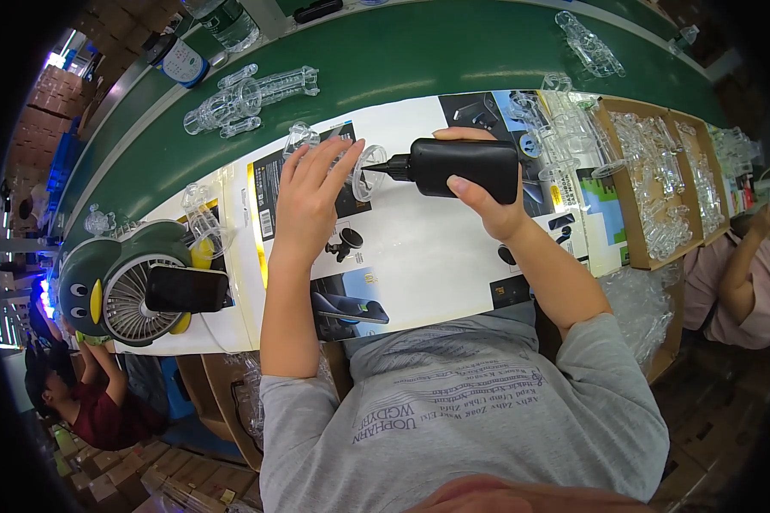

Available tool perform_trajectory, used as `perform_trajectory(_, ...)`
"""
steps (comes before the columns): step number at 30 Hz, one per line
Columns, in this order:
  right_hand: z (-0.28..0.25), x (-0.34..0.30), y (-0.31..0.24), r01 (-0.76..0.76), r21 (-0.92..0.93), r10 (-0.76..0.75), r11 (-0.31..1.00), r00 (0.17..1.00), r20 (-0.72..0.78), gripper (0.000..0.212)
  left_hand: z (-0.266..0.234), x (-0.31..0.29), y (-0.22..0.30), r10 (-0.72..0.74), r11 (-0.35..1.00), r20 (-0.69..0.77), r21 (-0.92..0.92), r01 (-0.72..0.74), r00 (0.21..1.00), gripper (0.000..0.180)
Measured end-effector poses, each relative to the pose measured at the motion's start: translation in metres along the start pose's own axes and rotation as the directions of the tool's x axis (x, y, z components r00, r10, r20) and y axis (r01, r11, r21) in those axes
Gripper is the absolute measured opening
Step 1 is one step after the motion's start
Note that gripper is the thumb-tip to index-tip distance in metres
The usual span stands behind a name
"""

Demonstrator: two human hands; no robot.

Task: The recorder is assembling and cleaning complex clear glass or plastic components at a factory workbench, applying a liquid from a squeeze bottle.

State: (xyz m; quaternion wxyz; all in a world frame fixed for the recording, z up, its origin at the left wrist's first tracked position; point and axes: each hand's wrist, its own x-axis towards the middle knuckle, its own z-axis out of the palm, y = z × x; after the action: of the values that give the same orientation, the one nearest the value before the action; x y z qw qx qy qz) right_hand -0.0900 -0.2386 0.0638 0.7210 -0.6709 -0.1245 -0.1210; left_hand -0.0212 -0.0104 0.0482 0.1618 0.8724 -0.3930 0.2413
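My right hand [498, 209] is wrapped round a black squeeze bottle [458, 164], which lies on its side in the air with its thin pointed nozzle toward the left. The nozzle's tip is at the round rim of a clear plastic part [370, 178]; whether it touches I cannot tell. My left hand [312, 190] holds that part from the left, its fingers closed about the piece and partly hiding it. Beneath both hands lies a white printed sheet [411, 248] with product pictures.
Clear assembled pieces [252, 98] stand on the green table [385, 64]. A cardboard tray [629, 231] of clear parts sits at right. At left are a dark green penguin-shaped fan [137, 295], a black phone [186, 289] and a labelled bottle [180, 61]. Other people sit at both sides.
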Motion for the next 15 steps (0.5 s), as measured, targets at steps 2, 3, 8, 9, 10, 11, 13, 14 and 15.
perform_trajectory(2,-0.0001,-0.0005,0.0025,0.001,0.027,-0.001,1.0,1.0,0.015,0.048,0.0,-0.0002,0.0001,0.0,1.0,0.004,0.003,0.0,1.0,0.058)
perform_trajectory(3,-0.0002,-0.0008,0.0034,0.001,0.027,-0.001,1.0,1.0,0.015,0.048,0.0,-0.0001,0.0001,0.001,1.0,0.004,0.002,-0.001,1.0,0.058)
perform_trajectory(8,0.0003,-0.0011,0.0048,0.013,0.016,-0.013,1.0,0.999,0.033,0.047,-0.0003,0.0003,-0.0007,0.004,1.0,0.007,0.005,-0.004,1.0,0.058)
perform_trajectory(9,0.0005,-0.0014,0.0049,0.012,0.016,-0.013,1.0,0.999,0.034,0.047,-0.0002,-0.0001,-0.001,0.004,1.0,0.008,0.005,-0.004,1.0,0.058)
perform_trajectory(10,0.0007,-0.002,0.005,0.007,0.008,-0.007,1.0,0.999,0.035,0.047,0.0001,-0.0006,-0.0013,0.002,1.0,0.005,0.006,-0.002,1.0,0.058)
perform_trajectory(11,0.0007,-0.0022,0.0051,0.002,-0.001,-0.002,1.0,0.999,0.036,0.047,0.0003,-0.0008,-0.0015,0.001,1.0,0.002,0.007,-0.001,1.0,0.058)
perform_trajectory(13,0.0008,-0.0021,0.0051,0.007,0.001,-0.007,1.0,0.999,0.041,0.046,-0.0002,-0.0003,-0.0012,0.001,1.0,0.006,0.009,-0.001,1.0,0.058)
perform_trajectory(14,0.001,-0.0021,0.0052,0.013,0.004,-0.013,1.0,0.999,0.045,0.046,-0.0004,-0.0003,-0.0011,0.0,1.0,0.01,0.012,0.0,1.0,0.058)
perform_trajectory(15,0.0014,-0.0023,0.0052,0.012,0.004,-0.012,1.0,0.999,0.046,0.046,-0.0006,-0.0005,-0.0012,-0.001,1.0,0.011,0.013,0.001,1.0,0.058)
